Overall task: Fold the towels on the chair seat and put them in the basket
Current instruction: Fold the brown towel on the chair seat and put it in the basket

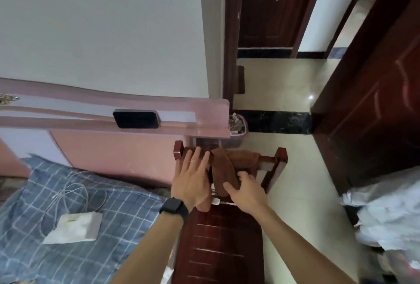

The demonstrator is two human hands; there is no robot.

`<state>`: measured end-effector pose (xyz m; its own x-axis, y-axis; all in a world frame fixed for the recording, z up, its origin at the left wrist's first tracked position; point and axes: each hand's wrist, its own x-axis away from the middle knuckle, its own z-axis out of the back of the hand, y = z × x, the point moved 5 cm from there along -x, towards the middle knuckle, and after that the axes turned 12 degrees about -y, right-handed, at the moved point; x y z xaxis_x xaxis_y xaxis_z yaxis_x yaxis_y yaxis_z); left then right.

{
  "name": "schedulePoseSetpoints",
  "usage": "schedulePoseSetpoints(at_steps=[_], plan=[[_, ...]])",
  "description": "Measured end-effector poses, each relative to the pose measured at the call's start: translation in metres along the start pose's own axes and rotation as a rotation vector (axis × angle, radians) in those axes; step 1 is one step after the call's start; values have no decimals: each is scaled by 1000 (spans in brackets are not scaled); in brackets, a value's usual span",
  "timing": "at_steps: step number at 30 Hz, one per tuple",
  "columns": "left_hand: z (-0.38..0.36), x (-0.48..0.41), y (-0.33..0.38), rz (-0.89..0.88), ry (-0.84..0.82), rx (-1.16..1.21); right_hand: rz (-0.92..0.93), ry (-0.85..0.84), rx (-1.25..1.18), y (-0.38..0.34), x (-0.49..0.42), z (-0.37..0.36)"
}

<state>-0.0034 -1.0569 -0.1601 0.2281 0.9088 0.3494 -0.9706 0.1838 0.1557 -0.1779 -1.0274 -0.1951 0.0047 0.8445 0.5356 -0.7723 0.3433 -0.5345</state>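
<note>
Both forearms reached over dark wooden chair seat (218, 245). L hand (191, 181) lay flat, fingers spread, on brown towel (223, 173) draped over chair back rail; R hand (246, 194) open, palm pressing towel's near end. Towel long axis ran toward camera. Bed (68, 227) crowded left edge, clear floor (284, 93) right. No readable text.

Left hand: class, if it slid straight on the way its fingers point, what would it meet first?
Probably the chair's top rail, just beyond the left hand lying flat on the brown towel; depth is unclear.
</note>
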Motion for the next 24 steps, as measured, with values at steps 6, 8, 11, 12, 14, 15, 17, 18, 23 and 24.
schedulePoseSetpoints(at_steps=[6, 8, 11, 12, 14, 15, 17, 18, 23, 24], plan=[[-17, -9, -7, 60, -118, 37, 26, -26, -22, -12, -25, 7], [-16, -11, -6, 67, -128, 62, 93, -12, -165, -15, -13, 25], [-15, -10, -6, 66, -152, 64, 203, 112, -369, -30, 21, 79], [-13, -9, -6, 64, -160, 63, 231, 173, -428, -36, 34, 101], [-7, -9, -6, 63, -196, 54, 286, 302, -515, -46, 62, 146], [-2, -10, -7, 68, -218, 49, 331, 357, -536, -54, 76, 167], [13, -11, -5, 70, -245, 52, 420, 430, -575, -69, 107, 202], [23, -10, 0, 47, -231, 58, 454, 457, -588, -75, 123, 216], [92, 29, 61, -331, 106, 309, 517, 551, -732, -85, 188, 247], [105, 45, 78, -393, 140, 404, 520, 549, -796, -83, 199, 247]])
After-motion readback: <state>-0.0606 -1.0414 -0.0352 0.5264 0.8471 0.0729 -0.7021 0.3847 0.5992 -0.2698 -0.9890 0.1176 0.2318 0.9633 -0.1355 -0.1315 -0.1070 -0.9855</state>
